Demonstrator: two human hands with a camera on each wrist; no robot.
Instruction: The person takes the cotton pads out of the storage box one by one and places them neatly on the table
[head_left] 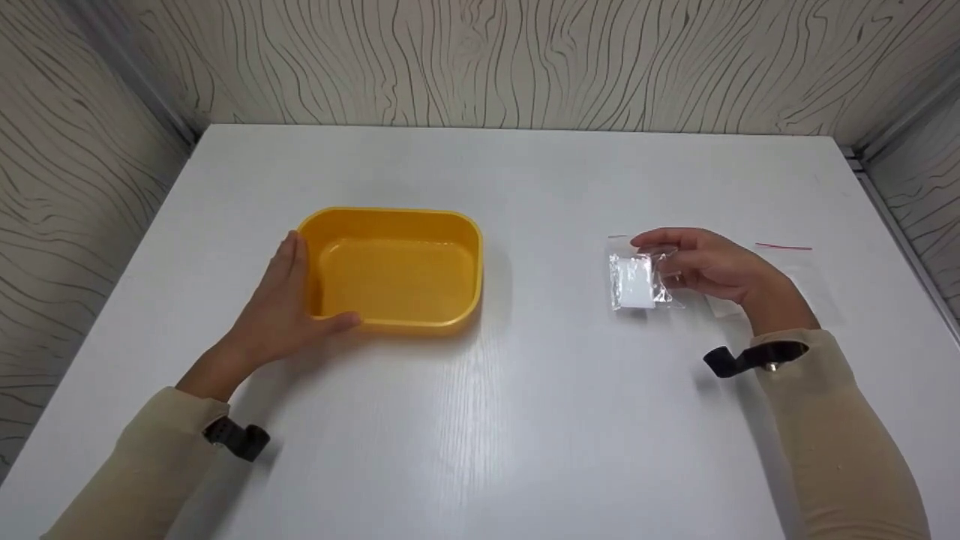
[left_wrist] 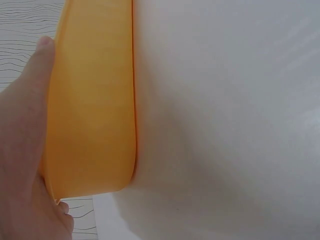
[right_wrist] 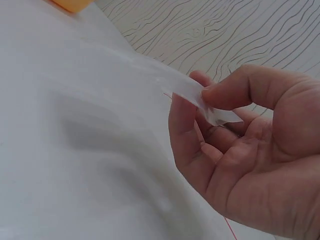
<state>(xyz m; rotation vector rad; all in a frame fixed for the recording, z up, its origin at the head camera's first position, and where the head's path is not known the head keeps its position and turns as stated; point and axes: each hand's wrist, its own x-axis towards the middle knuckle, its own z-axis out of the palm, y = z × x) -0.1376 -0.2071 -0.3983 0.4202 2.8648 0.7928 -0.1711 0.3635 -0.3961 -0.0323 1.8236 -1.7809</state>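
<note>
A yellow rectangular container (head_left: 390,326) stands on the white table, left of the middle, with its inside visible from above. My left hand (head_left: 274,315) rests against its near left corner, fingers straight along the left side and thumb along the front rim. In the left wrist view the thumb lies at the rim of the container (left_wrist: 92,100). My right hand (head_left: 712,266) pinches the edge of a small clear plastic bag (head_left: 634,281) between thumb and fingers. Something white and flat shows inside the bag. The right wrist view shows the pinched bag (right_wrist: 187,92) edge-on.
Another clear bag with a red strip (head_left: 784,246) lies on the table (head_left: 480,435), partly behind my right hand and wrist. A patterned wall panel (head_left: 480,64) rises along the table's far edge, with further panels at both sides.
</note>
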